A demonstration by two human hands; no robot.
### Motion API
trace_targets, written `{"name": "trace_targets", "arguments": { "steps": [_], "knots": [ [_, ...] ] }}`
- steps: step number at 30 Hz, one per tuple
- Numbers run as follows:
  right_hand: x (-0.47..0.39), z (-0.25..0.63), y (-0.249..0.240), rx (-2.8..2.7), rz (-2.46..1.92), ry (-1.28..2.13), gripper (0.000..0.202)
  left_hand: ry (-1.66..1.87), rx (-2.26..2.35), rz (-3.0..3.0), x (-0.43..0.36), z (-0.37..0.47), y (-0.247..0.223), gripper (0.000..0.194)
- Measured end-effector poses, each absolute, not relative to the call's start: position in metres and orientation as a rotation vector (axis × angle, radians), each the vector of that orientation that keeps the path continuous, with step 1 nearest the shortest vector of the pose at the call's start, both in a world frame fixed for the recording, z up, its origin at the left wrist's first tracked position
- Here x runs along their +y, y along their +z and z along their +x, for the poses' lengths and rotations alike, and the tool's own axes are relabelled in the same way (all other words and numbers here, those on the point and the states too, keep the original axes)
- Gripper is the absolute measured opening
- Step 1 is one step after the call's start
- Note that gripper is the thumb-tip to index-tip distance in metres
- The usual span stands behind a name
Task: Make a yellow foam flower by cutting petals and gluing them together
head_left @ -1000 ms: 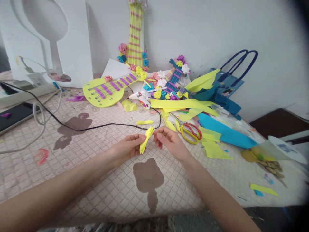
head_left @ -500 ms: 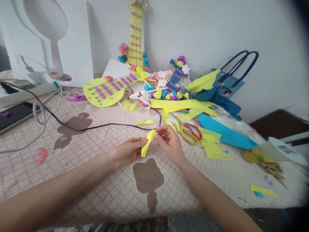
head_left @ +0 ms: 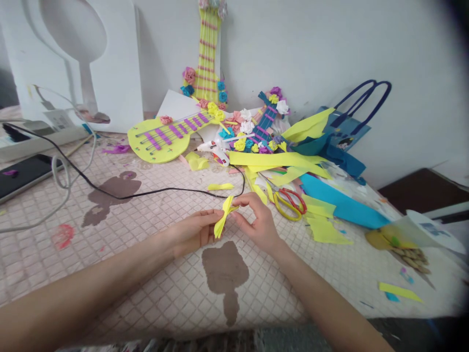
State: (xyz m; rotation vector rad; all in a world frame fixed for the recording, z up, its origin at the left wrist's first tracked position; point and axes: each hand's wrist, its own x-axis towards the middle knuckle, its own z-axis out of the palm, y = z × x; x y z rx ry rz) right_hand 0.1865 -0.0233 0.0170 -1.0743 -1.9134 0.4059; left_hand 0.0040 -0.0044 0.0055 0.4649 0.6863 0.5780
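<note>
A small yellow crepe paper piece (head_left: pixel 221 222), pinched narrow in the middle and fanned at both ends like a bow, stands tilted between my hands. My left hand (head_left: pixel 200 227) is closed on its middle between thumb and fingers. From the right, my right hand (head_left: pixel 258 220) pinches a fold that sticks out of its upper part. Just beyond lies another yellow paper strip (head_left: pixel 220 187). Scissors (head_left: pixel 291 203) with red and yellow handles rest to the right of my right hand.
A black cable (head_left: pixel 168 188) crosses the table behind my hands. Farther back are a glue gun (head_left: pixel 214 148), a yellow paper guitar (head_left: pixel 161 142) and several paper flowers (head_left: pixel 240 142). Blue crepe paper (head_left: pixel 340 201) lies right; a phone (head_left: pixel 27 176) lies left.
My right fingers have pulled a fold of the yellow paper out toward the right. The paper's upper end now stands more upright and spread. My left hand keeps its hold.
</note>
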Motion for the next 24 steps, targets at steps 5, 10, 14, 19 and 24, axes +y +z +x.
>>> {"name": "trace_targets", "arguments": {
  "steps": [5,10,14,19,24],
  "knots": [
    [-0.025,0.183,0.016,-2.010,-1.032,0.391,0.021,0.627,0.686,0.465,-0.004,0.004,0.005,0.008],
    [-0.028,0.177,0.017,-2.013,-1.070,0.408,0.036,0.666,0.650,0.497,-0.002,0.003,0.001,0.009],
    [-0.029,0.176,0.019,-2.023,-1.080,0.419,0.038,0.686,0.645,0.510,-0.001,0.003,-0.004,0.007],
    [-0.030,0.175,0.017,-2.028,-1.102,0.461,0.049,0.714,0.661,0.526,-0.001,0.003,-0.003,0.009],
    [-0.028,0.177,0.014,-2.080,-1.097,0.472,0.046,0.714,0.665,0.537,0.000,0.003,-0.004,0.010]
  ]
}}
